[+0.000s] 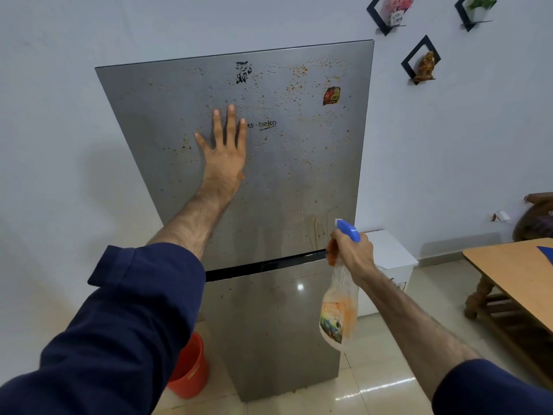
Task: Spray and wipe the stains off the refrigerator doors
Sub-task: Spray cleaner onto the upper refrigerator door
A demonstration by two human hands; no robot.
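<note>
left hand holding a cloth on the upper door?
No: the left hand lies bare and flat, fingers straight, on the upper door, while the right hand grips the spray bottle.

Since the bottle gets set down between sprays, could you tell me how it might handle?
The spray bottle looks like thin clear plastic, so probably light and slightly squeezable. It seems nearly empty, tall and narrow, so it may tip easily. The right hand grips only its neck.

"beko" logo on upper refrigerator door, bottle label unreadable
</note>
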